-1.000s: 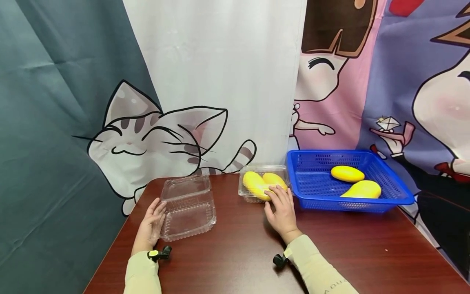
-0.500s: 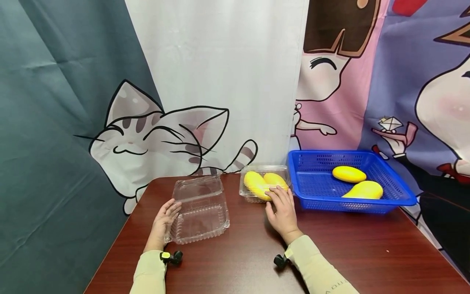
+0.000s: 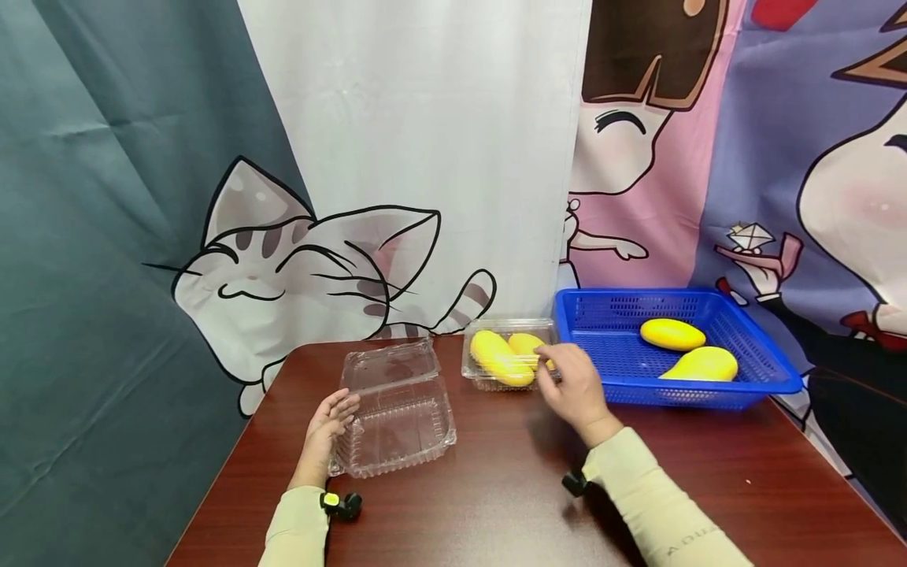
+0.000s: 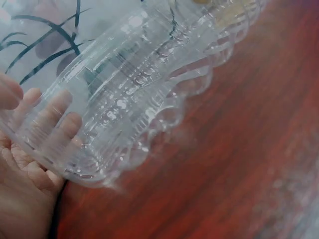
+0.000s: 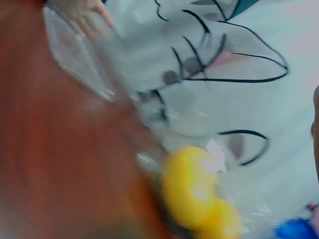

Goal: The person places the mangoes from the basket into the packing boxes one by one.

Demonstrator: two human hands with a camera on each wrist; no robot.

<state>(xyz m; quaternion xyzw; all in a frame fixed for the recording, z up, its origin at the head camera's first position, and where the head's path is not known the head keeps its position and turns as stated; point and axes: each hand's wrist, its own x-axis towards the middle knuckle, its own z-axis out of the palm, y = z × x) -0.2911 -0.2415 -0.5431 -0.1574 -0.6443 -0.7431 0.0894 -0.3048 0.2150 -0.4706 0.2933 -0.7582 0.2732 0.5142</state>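
Note:
My left hand [image 3: 328,425] rests with fairly straight fingers [image 4: 57,107] against the left side of a clear plastic clamshell box [image 3: 397,429], whose lid [image 3: 390,366] stands raised at the back. Through its wall the fingertips show in the left wrist view. Loosely bent and holding nothing, my right hand [image 3: 575,386] is above the table, in front of a second clear clamshell box [image 3: 476,376]. Two yellow mangoes [image 3: 496,358] lie in that box, one partly behind my fingers. The right wrist view is blurred but shows a mango [image 5: 187,186] there.
A blue plastic basket [image 3: 659,394] stands at the back right, beside the second box. It holds a yellow mango [image 3: 671,335] and another mango [image 3: 701,365]. A printed curtain [image 3: 425,157] hangs behind the brown table [image 3: 482,504].
My left hand and the raised-lid box have shifted to the right across the table. My right hand has come off the box with mangoes and moved right.

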